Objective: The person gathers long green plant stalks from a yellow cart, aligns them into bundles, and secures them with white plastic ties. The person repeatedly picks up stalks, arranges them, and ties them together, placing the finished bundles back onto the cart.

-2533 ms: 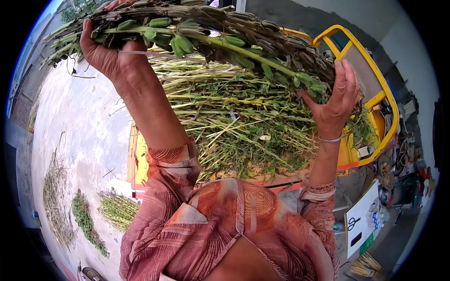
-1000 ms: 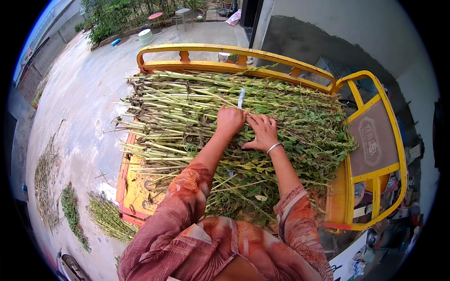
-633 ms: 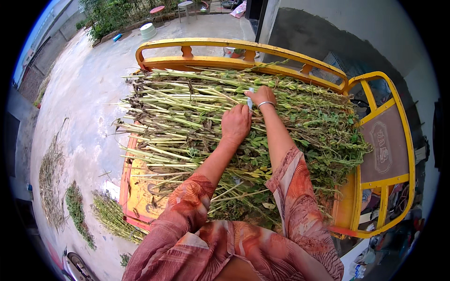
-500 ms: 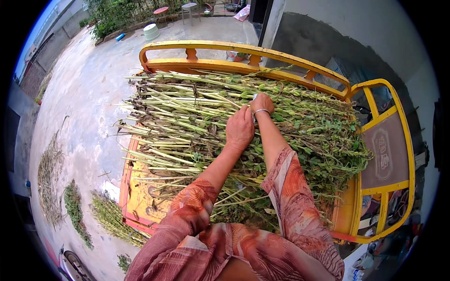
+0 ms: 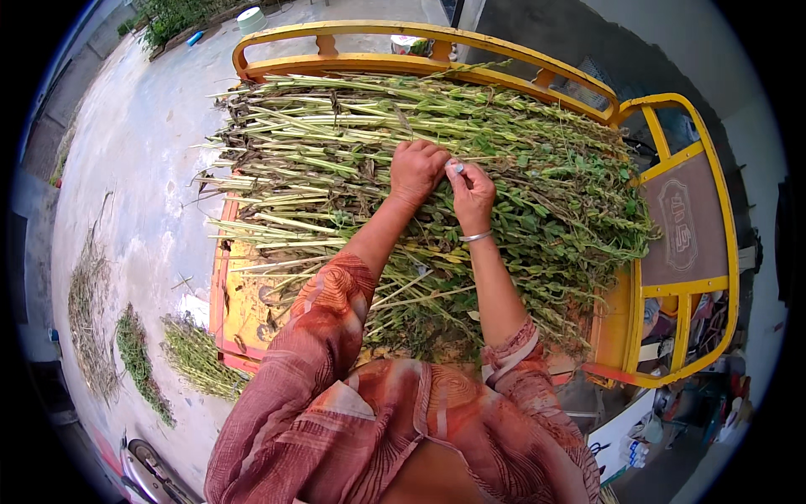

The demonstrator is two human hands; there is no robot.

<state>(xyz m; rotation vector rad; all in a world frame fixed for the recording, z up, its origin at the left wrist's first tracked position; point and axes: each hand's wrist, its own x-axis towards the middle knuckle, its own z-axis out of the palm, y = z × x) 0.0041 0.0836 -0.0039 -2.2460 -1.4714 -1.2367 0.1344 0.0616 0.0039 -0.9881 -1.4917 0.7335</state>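
Cut plant stalks (image 5: 294, 149), bare and pale at the left, leafy green with pods at the right, lie in a thick layer across a yellow cart bed (image 5: 243, 307). My left hand (image 5: 417, 170) is closed in a fist over the middle of the layer; what it grips is hidden. Close beside it, my right hand (image 5: 473, 197), a silver bangle on the wrist, has its thumb and fingers pinched together. A small pale bit (image 5: 457, 168) shows at its fingertips, too small to name. Both hands are just above or against the stalks.
A yellow rail (image 5: 378, 61) borders the cart's far side, and a yellow frame with a brown panel (image 5: 674, 223) stands at the right. Separate plant piles (image 5: 197, 357) lie on the concrete floor at left. A wheel (image 5: 155, 462) shows at lower left.
My right hand has come back toward me, from beyond the left hand to beside it, now pinched with fingertips showing. The view has tilted, so the cart sits higher in the picture.
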